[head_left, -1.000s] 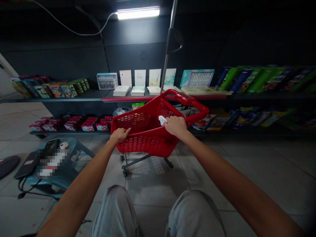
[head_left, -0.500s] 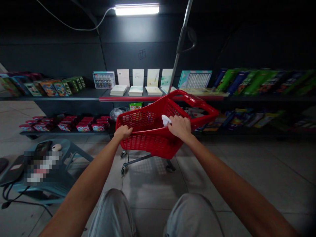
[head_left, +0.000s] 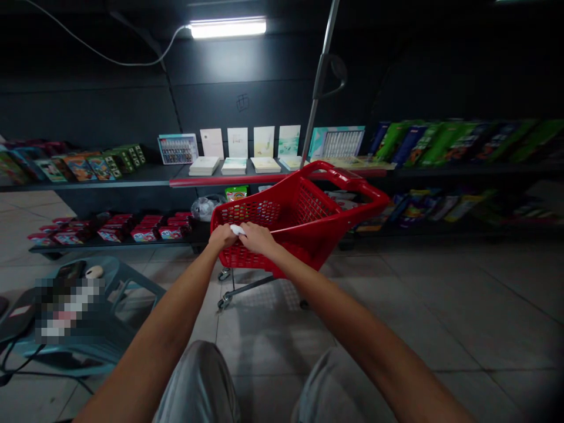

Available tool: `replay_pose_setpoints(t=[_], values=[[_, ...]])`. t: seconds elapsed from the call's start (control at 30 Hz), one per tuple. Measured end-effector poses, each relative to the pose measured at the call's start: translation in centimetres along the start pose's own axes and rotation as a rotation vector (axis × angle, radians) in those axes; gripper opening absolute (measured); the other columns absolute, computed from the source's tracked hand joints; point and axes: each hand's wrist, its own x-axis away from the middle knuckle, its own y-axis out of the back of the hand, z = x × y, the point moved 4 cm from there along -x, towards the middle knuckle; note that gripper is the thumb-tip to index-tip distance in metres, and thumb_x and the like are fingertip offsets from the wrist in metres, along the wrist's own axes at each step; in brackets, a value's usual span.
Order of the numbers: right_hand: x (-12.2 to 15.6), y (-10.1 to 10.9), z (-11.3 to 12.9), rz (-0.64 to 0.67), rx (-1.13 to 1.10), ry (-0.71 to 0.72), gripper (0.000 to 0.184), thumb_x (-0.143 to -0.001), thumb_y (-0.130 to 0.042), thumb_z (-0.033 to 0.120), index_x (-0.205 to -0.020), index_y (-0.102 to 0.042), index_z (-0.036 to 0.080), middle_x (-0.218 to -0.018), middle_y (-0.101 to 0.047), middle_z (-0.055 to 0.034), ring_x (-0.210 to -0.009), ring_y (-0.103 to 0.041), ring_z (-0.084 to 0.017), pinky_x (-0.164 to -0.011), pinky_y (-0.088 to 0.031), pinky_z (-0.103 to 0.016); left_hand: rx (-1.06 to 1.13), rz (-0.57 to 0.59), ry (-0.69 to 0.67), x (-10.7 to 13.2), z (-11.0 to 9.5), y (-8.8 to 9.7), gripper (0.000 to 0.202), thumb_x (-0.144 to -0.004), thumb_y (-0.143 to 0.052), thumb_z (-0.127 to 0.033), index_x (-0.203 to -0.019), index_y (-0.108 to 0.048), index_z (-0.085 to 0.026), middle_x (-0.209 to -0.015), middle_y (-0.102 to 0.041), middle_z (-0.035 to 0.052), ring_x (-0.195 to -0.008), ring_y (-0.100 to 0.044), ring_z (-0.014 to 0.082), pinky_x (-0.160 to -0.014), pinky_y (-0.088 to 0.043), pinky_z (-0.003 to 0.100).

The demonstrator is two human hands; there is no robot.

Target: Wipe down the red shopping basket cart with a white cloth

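Observation:
A small red plastic shopping cart (head_left: 304, 220) on wheels stands on the tiled floor in front of me. My left hand (head_left: 221, 235) grips the near left corner of its rim. My right hand (head_left: 257, 237) rests on the same rim right beside it, fingers closed on a small white cloth (head_left: 237, 230) pressed against the rim. Both hands almost touch. My knees in grey trousers show at the bottom.
Dark shelves (head_left: 132, 174) along the back wall carry boxed goods, notebooks (head_left: 235, 165) and colourful packs. A blue plastic stool (head_left: 101, 305) with a phone and cables stands at the left. A metal pole (head_left: 318, 88) rises behind the cart. A tube light (head_left: 228, 27) glows overhead.
My right hand slid left along the near rim with the white cloth, from the right side to beside my left hand. The cart turned slightly.

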Motion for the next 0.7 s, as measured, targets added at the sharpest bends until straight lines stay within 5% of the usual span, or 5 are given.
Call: replay_pose_setpoints(t=[0.13, 0.3, 0.47, 0.7], values=[[1.9, 2.8, -5.6, 0.115, 0.111, -0.083, 0.041, -0.105, -0.035, 0.042, -0.128, -0.062, 0.022, -0.131, -0.066, -0.0117, -0.118, -0.063, -0.025, -0.099, -0.049, -0.038, 0.015, -0.031, 0.031, -0.4, 0.2, -0.1, 0.055, -0.096, -0.034, -0.043, -0.11, -0.076, -0.009, -0.114, -0.073, 0.0266, -0.11, -0.071, 0.0323, -0.085, -0.051, 0.033], [4.7, 6.3, -11.8, 0.112, 0.201, -0.263, 0.054, -0.099, -0.049, 0.06, -0.126, -0.064, 0.016, -0.129, -0.066, -0.0126, -0.12, -0.062, -0.026, -0.108, -0.042, -0.05, 0.022, -0.035, 0.024, -0.3, 0.2, 0.0, 0.056, -0.097, -0.033, -0.045, -0.107, -0.076, -0.011, -0.112, -0.074, 0.0239, -0.108, -0.071, 0.0308, -0.085, -0.051, 0.031], [4.9, 5.9, -11.8, 0.095, 0.201, -0.265, 0.068, -0.106, -0.022, 0.055, -0.112, -0.074, 0.012, -0.115, -0.074, -0.0194, -0.11, -0.069, -0.028, -0.1, -0.043, -0.04, 0.019, -0.033, 0.043, -0.3, 0.0, 0.1, 0.057, -0.096, -0.034, -0.047, -0.109, -0.074, -0.01, -0.111, -0.074, 0.0243, -0.106, -0.071, 0.0308, -0.083, -0.051, 0.032], [4.1, 5.5, -11.9, 0.04, 0.175, -0.226, 0.078, -0.1, -0.015, 0.07, -0.118, -0.074, 0.021, -0.116, -0.075, -0.0148, -0.109, -0.07, -0.031, -0.093, -0.045, -0.041, 0.029, -0.031, 0.031, -0.7, -0.1, 0.4, 0.055, -0.095, -0.035, -0.047, -0.103, -0.075, -0.01, -0.105, -0.075, 0.0225, -0.102, -0.072, 0.0302, -0.08, -0.05, 0.031]])
